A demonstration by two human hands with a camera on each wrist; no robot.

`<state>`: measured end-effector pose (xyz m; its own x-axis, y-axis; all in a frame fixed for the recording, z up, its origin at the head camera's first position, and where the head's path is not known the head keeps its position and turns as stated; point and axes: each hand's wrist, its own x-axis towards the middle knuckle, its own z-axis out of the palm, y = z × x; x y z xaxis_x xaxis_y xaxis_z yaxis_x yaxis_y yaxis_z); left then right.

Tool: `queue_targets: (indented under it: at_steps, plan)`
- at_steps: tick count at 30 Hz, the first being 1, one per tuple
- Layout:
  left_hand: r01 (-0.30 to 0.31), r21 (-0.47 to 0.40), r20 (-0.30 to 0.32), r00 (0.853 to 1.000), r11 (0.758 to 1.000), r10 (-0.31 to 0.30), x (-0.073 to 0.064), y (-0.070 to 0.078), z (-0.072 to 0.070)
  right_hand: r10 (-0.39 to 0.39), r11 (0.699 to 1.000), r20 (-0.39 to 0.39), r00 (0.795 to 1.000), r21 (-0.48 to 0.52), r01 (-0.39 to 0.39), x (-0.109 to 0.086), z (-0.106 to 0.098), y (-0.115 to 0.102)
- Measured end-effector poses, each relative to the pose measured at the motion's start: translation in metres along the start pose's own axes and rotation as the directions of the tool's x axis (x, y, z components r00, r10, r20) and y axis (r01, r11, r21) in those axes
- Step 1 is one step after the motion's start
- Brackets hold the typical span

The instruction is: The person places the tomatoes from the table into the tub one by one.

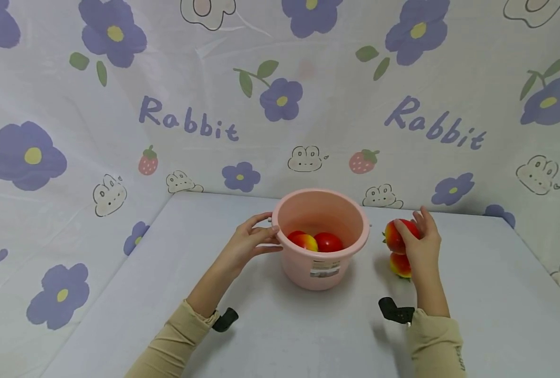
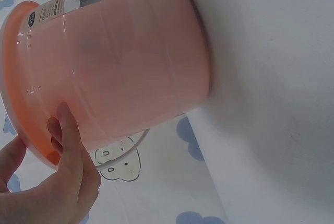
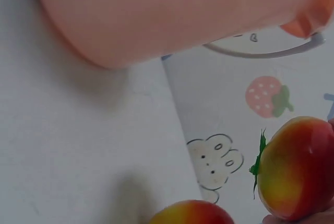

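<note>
A pink bucket (image 1: 318, 273) stands upright, with several red and yellow fruits (image 1: 328, 242) inside it. My left hand (image 1: 249, 244) holds the bucket's rim at its left side; the left wrist view shows the fingers (image 2: 70, 145) against the outer wall near the rim. To the right of the bucket, my right hand (image 1: 422, 247) grips a red-and-yellow fruit with a green leafy calyx (image 3: 295, 169), raised off the table. Just below it in the head view, a similar second fruit (image 1: 400, 265) sits on the table. Part of the held fruit is hidden behind my fingers.
The table (image 1: 299, 336) has a white cover. Behind it hangs a white cloth (image 1: 336, 115) printed with flowers, rabbits and strawberries. A thin handle (image 3: 261, 54) hangs along the bucket's far side. Black wrist mounts (image 1: 395, 311) stick out at both sleeves.
</note>
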<state>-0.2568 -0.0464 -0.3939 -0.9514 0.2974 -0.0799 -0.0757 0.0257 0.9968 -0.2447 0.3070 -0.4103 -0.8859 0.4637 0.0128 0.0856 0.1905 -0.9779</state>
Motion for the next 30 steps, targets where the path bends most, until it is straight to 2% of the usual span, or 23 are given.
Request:
queue_targets:
  at_steps: [4, 8, 20, 30]
  plan:
    - [0.003, -0.003, -0.005, 1.000, 1.000, -0.003, 0.000, 0.000, 0.000, 0.028, 0.999, -0.004, 1.000, 0.037, -0.028, 0.001, -0.002, -0.013]
    - [0.002, -0.007, -0.004, 1.000, 1.000, -0.002, 0.000, 0.000, 0.000, 0.019, 0.998, -0.002, 1.000, 0.059, -0.019, 0.000, 0.000, -0.026]
    - [-0.001, -0.005, -0.001, 1.000, 1.000, 0.001, -0.001, 0.002, 0.000, -0.078, 0.982, 0.026, 0.997, 0.174, 0.072, -0.003, 0.015, -0.068]
    - [0.003, -0.017, 0.008, 1.000, 1.000, -0.003, 0.001, 0.000, -0.002, -0.179, 0.965, 0.058, 0.982, 0.204, 0.164, -0.012, 0.033, -0.096]
